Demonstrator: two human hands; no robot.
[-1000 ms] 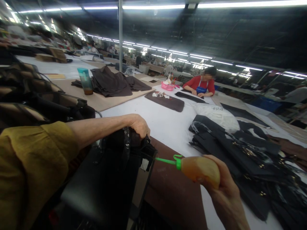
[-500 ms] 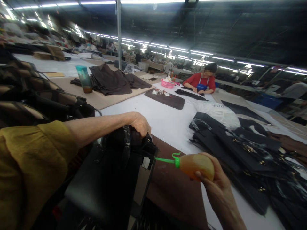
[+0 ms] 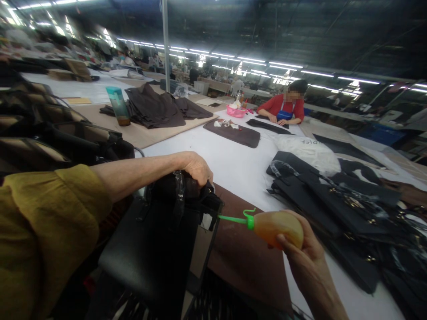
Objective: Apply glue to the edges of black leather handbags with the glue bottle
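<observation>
My right hand [image 3: 302, 240] is wrapped around a squeeze bottle [image 3: 277, 226] of amber liquid, held on its side. The bottle's thin green nozzle [image 3: 233, 219] points left, its tip at the edge of a black handbag [image 3: 150, 249] in front of me. My left hand [image 3: 197, 169] is closed on the bag's far upper edge, fingertips hidden behind it. A strap wrapped in clear plastic [image 3: 180, 191] stands on the bag beside that hand. Below the nozzle tip, a pale lining strip [image 3: 200, 251] shows along the bag's open side.
Brown sheet material [image 3: 250, 262] lies under the bottle. Several black bags [image 3: 333, 213] are piled at right, near a white plastic bag [image 3: 310, 153]. More bags [image 3: 60, 138] crowd the left. A teal-lidded bottle [image 3: 118, 106] stands beyond my left arm. A person in red [image 3: 283, 106] works across the table.
The view has shifted a little, so the bag, both hands and the bottle appear slightly farther right. Both grips stay the same, and the nozzle remains at the bag's edge.
</observation>
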